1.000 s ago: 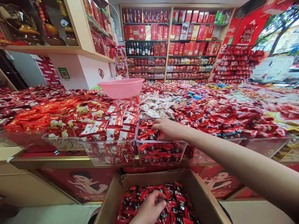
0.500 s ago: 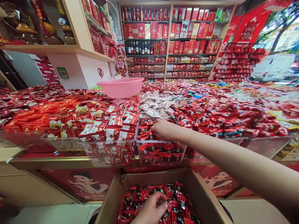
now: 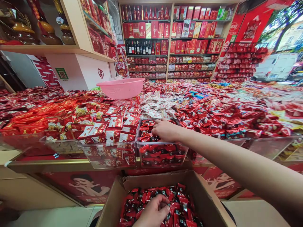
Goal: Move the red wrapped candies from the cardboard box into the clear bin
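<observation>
My left hand [image 3: 153,210] is inside a cardboard box [image 3: 208,201] and rests on many small red-and-black wrapped candies [image 3: 183,201]. Its fingers are loosely curled, the thumb a little apart from the index finger, and no candy is plainly held. My right hand [image 3: 164,130] reaches across into a clear plastic bin [image 3: 163,165] of the same candies. Its fingers bend downward and look closed against the candies at the top; the fingertips are partly hidden, so what they grip cannot be made out.
Left of the bin stands another clear bin [image 3: 107,157] with red-and-white packets. A pink plastic basket [image 3: 120,88] sits on the heaped sweets behind. Red-wrapped sweets [image 3: 213,116] fill the display to the right. Shelves [image 3: 171,41] with bottles and boxes line the back.
The whole view has shifted very slightly. My right hand has moved slightly over the bin's candies, while my left hand stays in the box.
</observation>
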A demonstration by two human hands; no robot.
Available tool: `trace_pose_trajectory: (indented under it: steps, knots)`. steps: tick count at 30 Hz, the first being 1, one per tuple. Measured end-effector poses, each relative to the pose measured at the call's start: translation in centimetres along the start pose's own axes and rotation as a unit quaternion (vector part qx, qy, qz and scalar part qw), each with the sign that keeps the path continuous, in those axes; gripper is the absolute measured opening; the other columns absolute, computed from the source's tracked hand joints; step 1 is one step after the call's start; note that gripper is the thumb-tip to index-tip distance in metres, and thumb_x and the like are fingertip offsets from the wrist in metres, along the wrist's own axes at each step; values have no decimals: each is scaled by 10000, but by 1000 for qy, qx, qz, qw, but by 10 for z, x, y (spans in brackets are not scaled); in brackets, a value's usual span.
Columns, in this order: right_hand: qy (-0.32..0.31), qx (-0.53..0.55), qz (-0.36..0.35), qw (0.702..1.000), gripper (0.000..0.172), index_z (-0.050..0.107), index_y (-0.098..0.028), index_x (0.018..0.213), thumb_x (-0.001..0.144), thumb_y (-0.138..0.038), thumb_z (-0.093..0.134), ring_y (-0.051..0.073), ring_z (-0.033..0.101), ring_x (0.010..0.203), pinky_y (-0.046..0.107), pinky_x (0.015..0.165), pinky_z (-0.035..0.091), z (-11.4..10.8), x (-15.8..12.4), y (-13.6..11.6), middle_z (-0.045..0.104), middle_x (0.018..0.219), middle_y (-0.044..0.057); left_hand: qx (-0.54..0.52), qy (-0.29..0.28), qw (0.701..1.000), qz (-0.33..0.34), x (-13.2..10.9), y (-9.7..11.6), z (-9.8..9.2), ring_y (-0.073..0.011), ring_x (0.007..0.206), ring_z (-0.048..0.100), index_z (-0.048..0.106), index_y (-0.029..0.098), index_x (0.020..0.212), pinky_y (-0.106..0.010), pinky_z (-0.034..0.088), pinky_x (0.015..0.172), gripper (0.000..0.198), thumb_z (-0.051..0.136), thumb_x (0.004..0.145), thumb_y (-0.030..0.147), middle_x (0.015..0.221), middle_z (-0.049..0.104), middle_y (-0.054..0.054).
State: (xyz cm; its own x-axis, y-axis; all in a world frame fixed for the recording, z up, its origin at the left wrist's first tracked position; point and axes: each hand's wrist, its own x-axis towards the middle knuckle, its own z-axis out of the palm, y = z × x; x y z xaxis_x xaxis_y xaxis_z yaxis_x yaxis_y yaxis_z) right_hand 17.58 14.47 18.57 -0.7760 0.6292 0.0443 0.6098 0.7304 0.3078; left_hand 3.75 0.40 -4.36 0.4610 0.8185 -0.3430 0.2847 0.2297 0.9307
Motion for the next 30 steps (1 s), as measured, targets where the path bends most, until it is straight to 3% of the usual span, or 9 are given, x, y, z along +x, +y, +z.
trace_pose_trajectory:
  steps: [15,20,30]
  knots:
    - [32,21,3,999,389,489,-128,913,669,-431,482,252,425,859,374,709,307,6,6,6,569,829,94,20,-7,1000,-3,-3,7,-1,-100,629,443,516,157,821,-209,358,610,157,484,685,228,663,470,26]
    - [22,13,33,999,339,546,-140,863,700,-422,455,260,410,899,360,702,310,6,4,10,556,879,107,23,-9,1000,-2,-4,12,-1,-100,616,432,517,152,818,-212,354,604,163,486,678,228,660,460,25]
    - [56,86,45,994,496,552,-145,952,689,-552,449,230,424,887,353,749,306,0,-5,15,562,882,98,38,-5,999,-8,-6,16,-1,-108,629,437,528,154,813,-215,349,613,168,489,676,244,663,469,22]
